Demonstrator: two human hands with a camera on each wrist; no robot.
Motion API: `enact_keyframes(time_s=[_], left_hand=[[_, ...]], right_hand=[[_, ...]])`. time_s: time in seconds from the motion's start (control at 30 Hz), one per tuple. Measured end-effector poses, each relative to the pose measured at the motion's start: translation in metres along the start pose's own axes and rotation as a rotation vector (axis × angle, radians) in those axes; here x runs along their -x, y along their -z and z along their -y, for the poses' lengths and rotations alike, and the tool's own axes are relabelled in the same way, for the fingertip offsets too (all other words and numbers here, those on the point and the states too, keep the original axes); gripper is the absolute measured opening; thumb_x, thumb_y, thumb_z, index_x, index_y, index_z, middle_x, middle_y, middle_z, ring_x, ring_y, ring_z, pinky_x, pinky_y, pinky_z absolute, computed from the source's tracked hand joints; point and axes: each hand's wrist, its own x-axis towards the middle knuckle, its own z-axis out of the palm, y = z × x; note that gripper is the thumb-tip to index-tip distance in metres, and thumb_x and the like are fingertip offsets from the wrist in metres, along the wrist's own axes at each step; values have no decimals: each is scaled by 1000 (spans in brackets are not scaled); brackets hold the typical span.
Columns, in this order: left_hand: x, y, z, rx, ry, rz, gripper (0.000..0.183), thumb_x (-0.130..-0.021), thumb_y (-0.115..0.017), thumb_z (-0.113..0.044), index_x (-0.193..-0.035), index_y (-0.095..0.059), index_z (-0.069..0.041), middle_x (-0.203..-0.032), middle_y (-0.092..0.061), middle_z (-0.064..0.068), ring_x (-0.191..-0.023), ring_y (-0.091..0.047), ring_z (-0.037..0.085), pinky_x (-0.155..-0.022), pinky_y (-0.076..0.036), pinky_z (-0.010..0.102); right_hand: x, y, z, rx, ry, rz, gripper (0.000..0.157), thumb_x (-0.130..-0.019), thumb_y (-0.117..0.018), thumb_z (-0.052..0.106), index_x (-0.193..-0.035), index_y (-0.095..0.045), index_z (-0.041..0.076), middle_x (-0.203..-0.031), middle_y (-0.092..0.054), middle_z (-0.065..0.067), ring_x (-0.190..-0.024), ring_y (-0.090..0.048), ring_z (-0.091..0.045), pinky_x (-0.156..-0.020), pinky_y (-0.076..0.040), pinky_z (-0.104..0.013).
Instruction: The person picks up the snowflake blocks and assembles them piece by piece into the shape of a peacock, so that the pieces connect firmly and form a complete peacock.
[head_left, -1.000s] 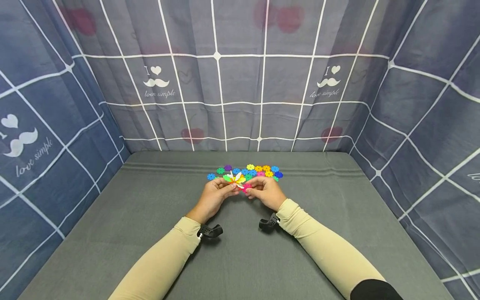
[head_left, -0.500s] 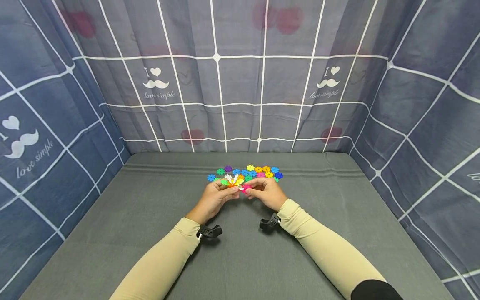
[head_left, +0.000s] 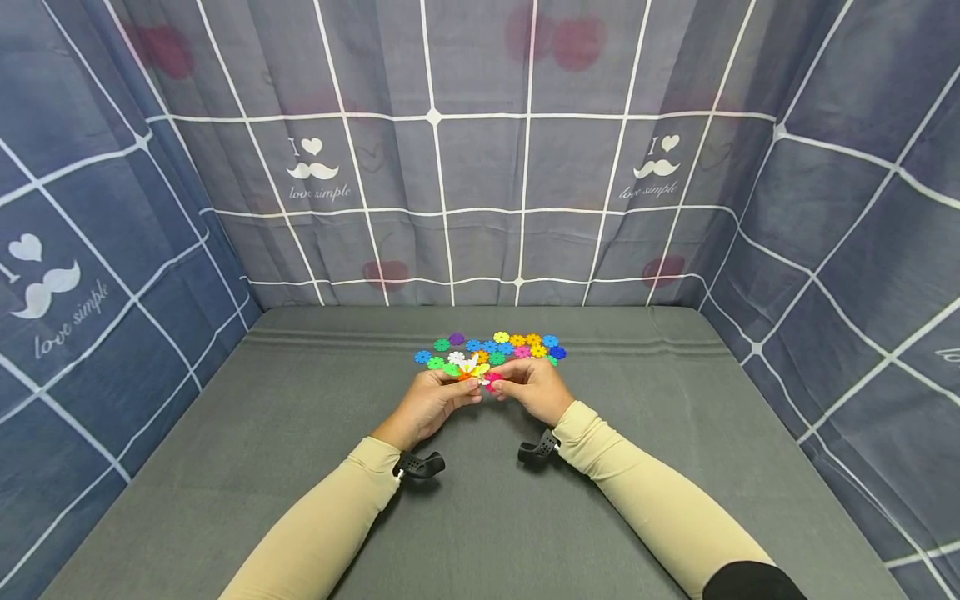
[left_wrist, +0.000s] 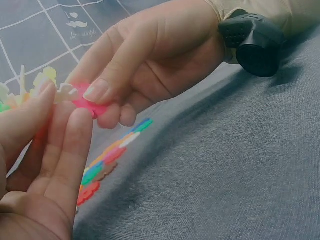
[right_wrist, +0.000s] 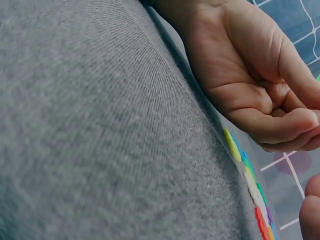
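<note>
– The flower-like cluster [head_left: 470,367]?
– White, yellow, orange, between the hands: left hand [head_left: 429,403] pinches it, right hand [head_left: 542,391] a pink disc [head_left: 492,381] against it.
– Room?
– Grey cloth [head_left: 480,517] nearside; loose discs [head_left: 505,348] toward its far edge.

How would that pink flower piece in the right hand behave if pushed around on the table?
The pink flower piece is probably light: the right hand just pinches it. It looks fairly stiff, with no visible droop. Laid flat like the loose pieces, it would likely slide, not roll.

Beige sleeves [head_left: 322,518], black wrist cameras [head_left: 423,464]
</note>
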Motion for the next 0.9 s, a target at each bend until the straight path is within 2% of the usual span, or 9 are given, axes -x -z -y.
enact_keyframes(time_s=[0.33,0.57,0.7,0.8,0.9], left_hand=[[2,-1,0,10,-33,-53,11,-101,-67,6,-112,-66,8,-105,-69,19,-90,-72,29,-85,-61,40],[1,2,0,-78,-74,-84,16,-104,-67,-3,-113,-65,11,-98,-71,17,-83,-71,24,-80,-62,36],[-2,3,0,-91,-108,-100,17,-103,-69,-5,-110,-68,10,-96,-71,16,-82,-70,25,-78,-62,35],[-3,2,-1,-74,-107,-110,12,-103,-70,-4,-105,-69,8,-94,-71,16,-79,-69,24,-76,-62,35],[-3,1,-2,-49,-97,-121,8,-102,-70,-2,-103,-69,5,-93,-70,15,-77,-68,23,-74,-61,33]], right_hand=[[-1,-3,-5,-22,-20,12,21,-95,-76,-5,-116,-74,-9,-100,-76,-19,-87,-75,-39,-76,-63,-40],[-2,-2,-3,-12,-33,92,28,-97,-75,-2,-123,-71,-9,-105,-76,-19,-92,-73,-46,-79,-62,-46],[-4,9,-3,93,-42,92,33,-98,-77,5,-128,-70,-6,-111,-75,-13,-96,-73,-33,-81,-61,-40],[-5,21,-6,235,-30,19,31,-97,-77,4,-126,-71,-5,-112,-75,-12,-97,-72,-27,-81,-59,-36],[-4,32,-12,395,-18,-73,28,-93,-79,-1,-121,-74,-3,-113,-75,-12,-97,-71,-28,-78,-58,-39]])
